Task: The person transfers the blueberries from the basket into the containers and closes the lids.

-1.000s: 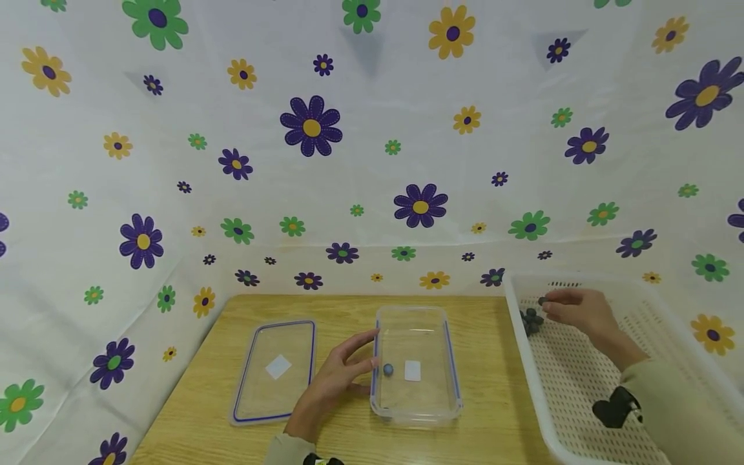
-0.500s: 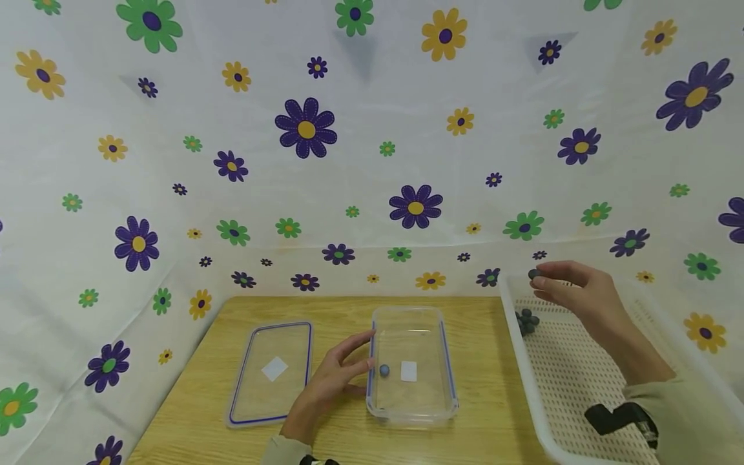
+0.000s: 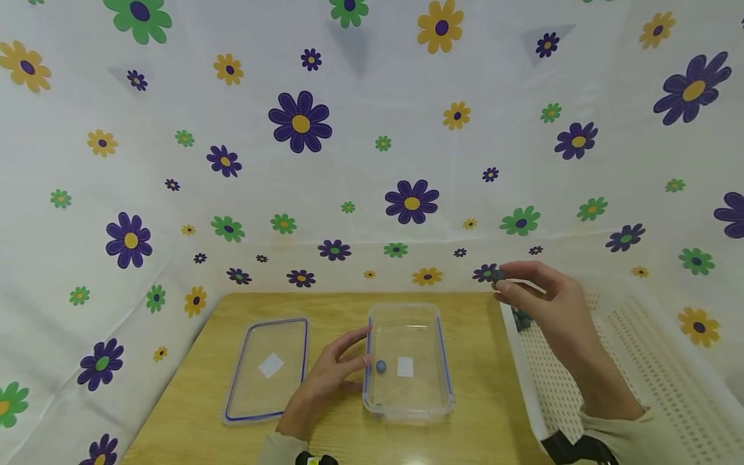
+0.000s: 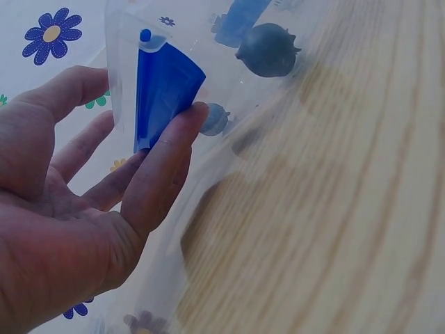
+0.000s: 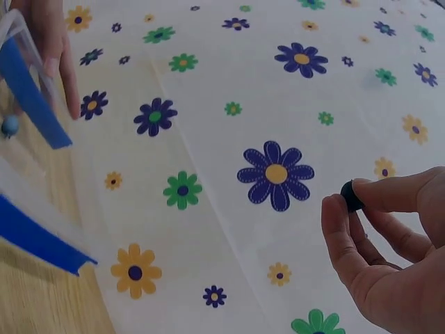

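Wood, pale: one tabletop [image 3: 482,400]. Left hand [image 3: 325,373]: one, fingers apart and loosely bent, touching the left side of a clear container [image 3: 408,409]; my wrist view shows a blue clip [image 4: 163,87] beside them. Lid [image 3: 261,395]: one, transparent, blue-edged, lying left of the container. Inside the container: one blue berry [image 3: 380,366], near its left wall. Basket [image 3: 526,387]: one, white, perforated; dark berries [image 3: 521,320] at far left. Right hand [image 3: 552,298]: one; I see thumb and finger pinching a single berry [image 5: 352,197] near the basket's rim. Curtain [image 3: 349,168]: flowered, behind everything.
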{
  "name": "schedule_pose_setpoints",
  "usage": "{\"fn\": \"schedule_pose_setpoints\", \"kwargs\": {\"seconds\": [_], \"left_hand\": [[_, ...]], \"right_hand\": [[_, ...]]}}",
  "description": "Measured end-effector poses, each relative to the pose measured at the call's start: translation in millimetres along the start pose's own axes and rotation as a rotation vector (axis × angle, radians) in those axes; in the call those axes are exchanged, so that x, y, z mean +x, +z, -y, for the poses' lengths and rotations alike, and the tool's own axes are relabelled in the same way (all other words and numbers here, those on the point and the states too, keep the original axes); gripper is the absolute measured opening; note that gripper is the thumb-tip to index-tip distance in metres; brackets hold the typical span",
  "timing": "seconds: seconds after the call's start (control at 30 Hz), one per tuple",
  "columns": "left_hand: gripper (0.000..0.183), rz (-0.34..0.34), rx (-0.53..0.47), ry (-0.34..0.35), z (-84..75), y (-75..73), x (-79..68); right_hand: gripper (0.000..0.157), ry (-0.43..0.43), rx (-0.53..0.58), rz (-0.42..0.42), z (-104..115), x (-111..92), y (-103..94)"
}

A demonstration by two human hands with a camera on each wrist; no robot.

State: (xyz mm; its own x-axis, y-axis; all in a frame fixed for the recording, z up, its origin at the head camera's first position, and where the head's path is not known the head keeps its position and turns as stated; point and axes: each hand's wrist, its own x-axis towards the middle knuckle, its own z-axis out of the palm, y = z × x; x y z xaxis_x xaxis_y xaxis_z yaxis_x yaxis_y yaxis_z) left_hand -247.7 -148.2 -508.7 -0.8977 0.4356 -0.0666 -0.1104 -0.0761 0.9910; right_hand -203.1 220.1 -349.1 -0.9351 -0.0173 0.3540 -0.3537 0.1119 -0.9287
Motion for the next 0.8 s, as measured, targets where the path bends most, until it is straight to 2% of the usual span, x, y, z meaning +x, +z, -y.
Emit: {"fn": "schedule_pose_setpoints", "kwargs": {"seconds": [0.2,0.4,0.8], "left_hand": [[0.061,0.007,0.011,0.008,-1.0,-1.9,1.2],[0.06,0.013,0.005,0.004,1.1,-1.6,-0.5],[0.063,0.01,-0.007,0.004,-1.0,-2.8,-1.1]], "right_hand": [[0.028,-0.048,0.106,-0.039,7,-10,28.9],[0.026,-0.024,0.206,-0.059,-4,-20,56.3],[0.029,0.064,0.185,-0.041,-41,-21,98.0]]}}
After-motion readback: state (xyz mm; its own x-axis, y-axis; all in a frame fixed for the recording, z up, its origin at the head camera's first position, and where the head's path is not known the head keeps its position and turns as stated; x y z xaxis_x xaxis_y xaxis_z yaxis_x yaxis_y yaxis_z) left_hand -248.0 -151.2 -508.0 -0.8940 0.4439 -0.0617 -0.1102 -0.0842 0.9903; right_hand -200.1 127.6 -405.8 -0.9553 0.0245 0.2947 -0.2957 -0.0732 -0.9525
